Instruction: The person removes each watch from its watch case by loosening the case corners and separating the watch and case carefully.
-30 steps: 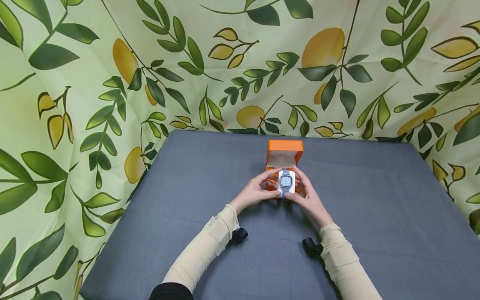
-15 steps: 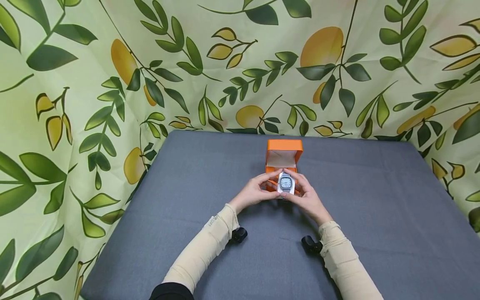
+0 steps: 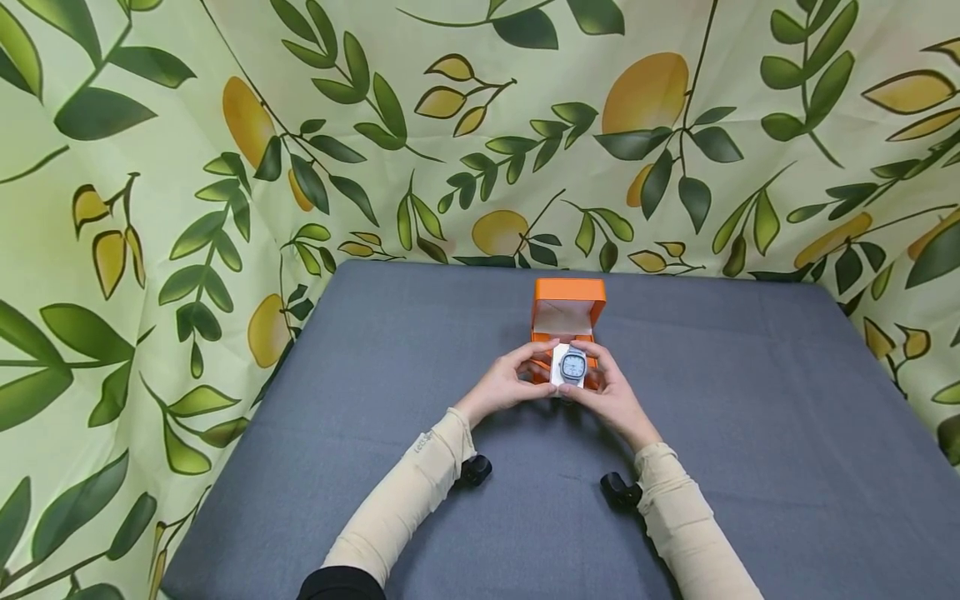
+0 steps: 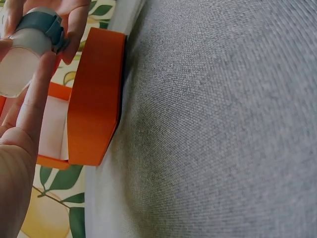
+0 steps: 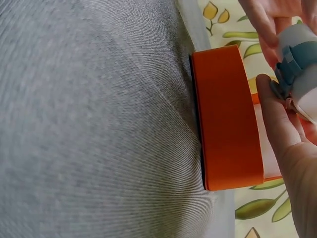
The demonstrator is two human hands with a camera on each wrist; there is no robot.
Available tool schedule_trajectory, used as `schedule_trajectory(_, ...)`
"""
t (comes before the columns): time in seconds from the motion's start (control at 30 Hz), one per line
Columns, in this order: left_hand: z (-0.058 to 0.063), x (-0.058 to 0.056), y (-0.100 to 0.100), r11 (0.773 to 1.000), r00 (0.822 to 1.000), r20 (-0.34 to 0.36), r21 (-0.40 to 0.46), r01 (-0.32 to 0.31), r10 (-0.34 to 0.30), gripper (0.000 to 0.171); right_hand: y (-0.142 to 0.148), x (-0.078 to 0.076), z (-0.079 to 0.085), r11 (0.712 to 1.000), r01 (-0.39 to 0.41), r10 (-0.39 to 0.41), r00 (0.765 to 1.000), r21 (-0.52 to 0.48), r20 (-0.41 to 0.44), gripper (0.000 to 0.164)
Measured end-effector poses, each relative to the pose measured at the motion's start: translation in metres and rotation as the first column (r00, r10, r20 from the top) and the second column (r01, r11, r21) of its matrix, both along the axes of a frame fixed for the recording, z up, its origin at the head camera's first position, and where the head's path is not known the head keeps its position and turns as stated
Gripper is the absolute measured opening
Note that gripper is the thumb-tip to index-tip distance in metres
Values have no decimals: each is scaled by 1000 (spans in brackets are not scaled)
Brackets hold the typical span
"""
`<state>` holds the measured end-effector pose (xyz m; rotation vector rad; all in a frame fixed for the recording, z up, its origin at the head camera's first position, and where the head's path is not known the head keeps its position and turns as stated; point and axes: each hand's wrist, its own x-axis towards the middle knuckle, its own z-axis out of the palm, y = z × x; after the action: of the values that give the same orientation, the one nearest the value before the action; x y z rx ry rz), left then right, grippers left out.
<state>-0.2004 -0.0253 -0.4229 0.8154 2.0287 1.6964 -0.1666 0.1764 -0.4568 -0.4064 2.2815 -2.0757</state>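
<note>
In the head view a wristwatch [image 3: 573, 367] with a pale face and blue-grey strap is wrapped around a white watch cushion [image 3: 557, 367], raised just in front of an orange box [image 3: 570, 289]. My left hand [image 3: 510, 379] pinches the cushion between thumb and fingers from the left. From the right, my right hand [image 3: 617, 398] grips the watch, fingers at the strap's top and thumb at its bottom. The left wrist view shows the strap [image 4: 42, 25] near one end of the cushion [image 4: 20, 72]. A strap buckle [image 5: 290, 64] faces the right wrist camera.
The orange box stands with its lid up and pale lining showing, behind both hands. Grey cloth [image 3: 420, 317] covers the table. Leaf-patterned fabric [image 3: 450, 100] hangs behind and beside it. Black wrist devices [image 3: 621, 490] sit under the forearms.
The watch has shifted toward the right end of the cushion, baring more white on the left. The cushion has moved slightly left with my hands. The box has stayed put.
</note>
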Motion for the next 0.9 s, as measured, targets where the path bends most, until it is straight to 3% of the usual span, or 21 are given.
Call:
schedule_trajectory(0.23,0,0,-1,1000,1000,15,-18,-6,6,64,2,0,-1,1000,-3,4,1000,27,-19,64)
schedule_trajectory(0.5,-2,0,-1,1000,1000,12,-24,-11,12,62,5,2,-3,998,-24,22,999,-66,-24,67)
schedule_trajectory(0.8,-4,1,0,1000,999,34,14,12,-12,65,12,4,-1,1000,-6,6,1000,28,-9,65)
schedule_trajectory(0.9,-13,-3,2,1000,999,40,12,-6,5,65,12,5,-2,1000,-4,4,1000,15,-5,66)
